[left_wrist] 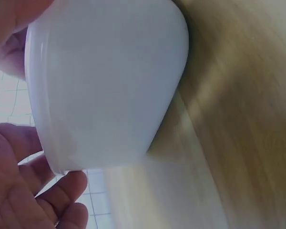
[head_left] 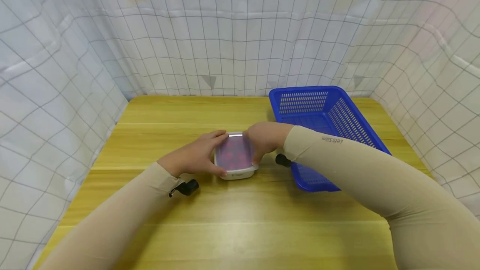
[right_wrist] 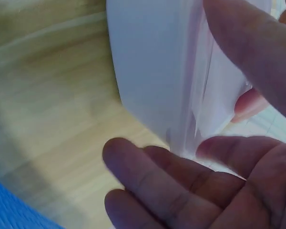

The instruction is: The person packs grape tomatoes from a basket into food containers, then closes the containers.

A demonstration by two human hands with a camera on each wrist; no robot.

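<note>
A white food container (head_left: 240, 175) with a see-through lid (head_left: 234, 153) sits upright on the table, and pinkish-red contents show through the lid. My left hand (head_left: 198, 153) spans its left side, with the thumb at the near corner and the fingers at the far corner. Its white side wall (left_wrist: 109, 86) fills the left wrist view. On the right side my right hand (head_left: 265, 138) holds the rim at the lid's edge, thumb toward me and index finger at the far corner. In the right wrist view its other fingers (right_wrist: 148, 179) stretch out beside the container.
A blue plastic basket (head_left: 307, 187) with slotted walls stands to the right, partly beneath my right forearm. The wooden table (head_left: 232, 236) ends at a white grid-patterned curtain (head_left: 232, 45) behind and on both sides. A black wrist camera (head_left: 189, 186) hangs under my left wrist.
</note>
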